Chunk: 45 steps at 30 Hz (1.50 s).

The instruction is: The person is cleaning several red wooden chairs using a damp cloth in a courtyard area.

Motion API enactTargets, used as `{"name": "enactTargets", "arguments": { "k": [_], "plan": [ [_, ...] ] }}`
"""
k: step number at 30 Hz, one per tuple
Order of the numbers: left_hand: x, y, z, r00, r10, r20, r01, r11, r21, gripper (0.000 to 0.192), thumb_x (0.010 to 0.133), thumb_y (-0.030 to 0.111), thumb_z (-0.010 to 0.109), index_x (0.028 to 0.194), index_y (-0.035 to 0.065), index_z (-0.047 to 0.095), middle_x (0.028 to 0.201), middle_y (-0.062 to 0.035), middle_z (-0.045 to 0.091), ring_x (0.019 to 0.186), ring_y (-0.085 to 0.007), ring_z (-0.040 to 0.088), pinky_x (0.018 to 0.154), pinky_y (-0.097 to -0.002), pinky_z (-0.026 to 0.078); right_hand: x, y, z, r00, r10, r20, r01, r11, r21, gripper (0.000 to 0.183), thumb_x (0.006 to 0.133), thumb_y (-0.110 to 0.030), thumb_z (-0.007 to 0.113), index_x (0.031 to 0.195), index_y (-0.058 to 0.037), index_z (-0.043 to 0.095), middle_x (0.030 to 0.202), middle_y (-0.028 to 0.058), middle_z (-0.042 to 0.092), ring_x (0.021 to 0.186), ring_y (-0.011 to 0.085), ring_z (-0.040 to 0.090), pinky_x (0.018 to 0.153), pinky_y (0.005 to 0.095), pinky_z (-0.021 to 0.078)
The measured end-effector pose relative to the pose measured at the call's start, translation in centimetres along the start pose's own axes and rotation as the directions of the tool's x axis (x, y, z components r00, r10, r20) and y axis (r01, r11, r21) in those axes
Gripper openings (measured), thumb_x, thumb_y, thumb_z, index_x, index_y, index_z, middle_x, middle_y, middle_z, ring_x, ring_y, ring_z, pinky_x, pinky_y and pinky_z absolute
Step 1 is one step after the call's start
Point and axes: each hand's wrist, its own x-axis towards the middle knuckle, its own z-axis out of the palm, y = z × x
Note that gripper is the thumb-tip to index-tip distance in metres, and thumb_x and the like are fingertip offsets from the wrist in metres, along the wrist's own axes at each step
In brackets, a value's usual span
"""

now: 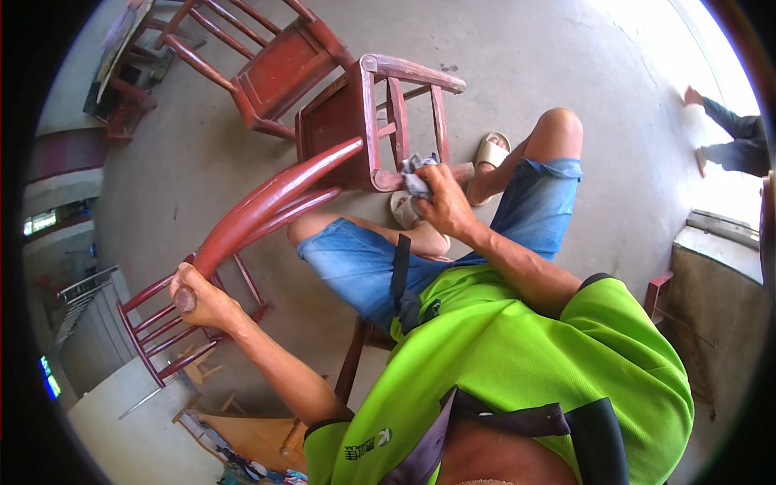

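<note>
A red-painted wooden chair (330, 130) lies tipped over in front of me, its seat on edge and its legs pointing right. My left hand (203, 297) grips the end of its curved back post, at the lower left. My right hand (445, 197) holds a crumpled grey cloth (418, 176) against a leg near the seat's corner. Part of the cloth and of that leg is hidden behind my fingers. My knees are on either side of my right hand.
Another red wooden chair (285, 73) stands just beyond, close to the tipped one. At the left is a red slatted chair (176, 327). A wooden bench-like piece (248, 433) is at the lower left. A person (733, 142) is at the far right, by the bright opening.
</note>
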Motion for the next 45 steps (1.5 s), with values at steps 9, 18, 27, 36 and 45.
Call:
{"name": "enactTargets", "arguments": {
  "k": [9,18,27,36,45],
  "plan": [
    [-1.0,1.8,1.3,0.997,0.074,0.01,-0.074,0.996,0.04,0.022,0.091,0.017,0.075,0.093,-0.0045,0.071,0.085,-0.0064,0.07,0.078,-0.0144,0.063,0.072,-0.0339,0.052,1.4,-3.3,0.7,0.999,0.054,-0.004,-0.054,0.998,0.041,0.041,0.08,0.0,0.065,0.121,-0.0031,0.059,0.11,0.0219,0.057,0.105,0.0405,0.06,0.093,0.0446,0.0499],
    [-2.0,3.4,1.9,0.98,0.196,0.03,-0.197,0.978,0.061,0.029,0.093,0.021,0.074,0.093,-0.0071,0.067,0.082,-0.0112,0.071,0.073,-0.0169,0.064,0.067,-0.0329,0.053,4.8,2.3,-1.3,0.982,0.137,-0.133,-0.142,0.99,-0.024,0.039,0.083,-0.008,0.066,0.121,-0.0006,0.061,0.111,0.0265,0.063,0.104,0.0456,0.063,0.094,0.0484,0.0506],
    [-2.7,8.4,1.5,0.707,0.44,0.554,-0.448,0.884,-0.131,0.031,0.082,0.016,0.087,0.095,-0.0007,0.064,0.083,-0.0057,0.063,0.076,-0.0167,0.058,0.074,-0.0314,0.05,5.8,2.3,-4.1,0.934,0.31,-0.177,-0.31,0.95,0.025,0.042,0.084,-0.016,0.069,0.123,-0.0027,0.062,0.117,0.0254,0.065,0.108,0.0442,0.065,0.094,0.0484,0.0518],
    [-3.6,11.6,2.1,0.571,0.498,0.653,-0.552,0.821,-0.143,0.035,0.083,0.021,0.089,0.096,-0.0006,0.065,0.078,0.0003,0.058,0.074,-0.0099,0.054,0.067,-0.0264,0.047,6.5,1.7,-5.8,0.962,0.206,-0.181,-0.202,0.979,0.038,0.036,0.085,-0.011,0.064,0.12,-0.0015,0.065,0.099,0.0173,0.07,0.088,0.0231,0.068,0.081,0.0355,0.0538],
    [-4.5,14.5,3.0,0.689,0.34,0.64,-0.353,0.929,-0.114,0.041,0.078,0.024,0.093,0.087,-0.0002,0.061,0.072,-0.0007,0.051,0.067,-0.0129,0.046,0.062,-0.0268,0.042,10.1,-5.7,-5.9,0.918,-0.161,-0.363,0.19,0.981,0.047,0.041,0.084,0.002,0.058,0.123,-0.0047,0.066,0.116,0.0182,0.062,0.11,0.0327,0.062,0.097,0.0392,0.0504]
  ]
}}
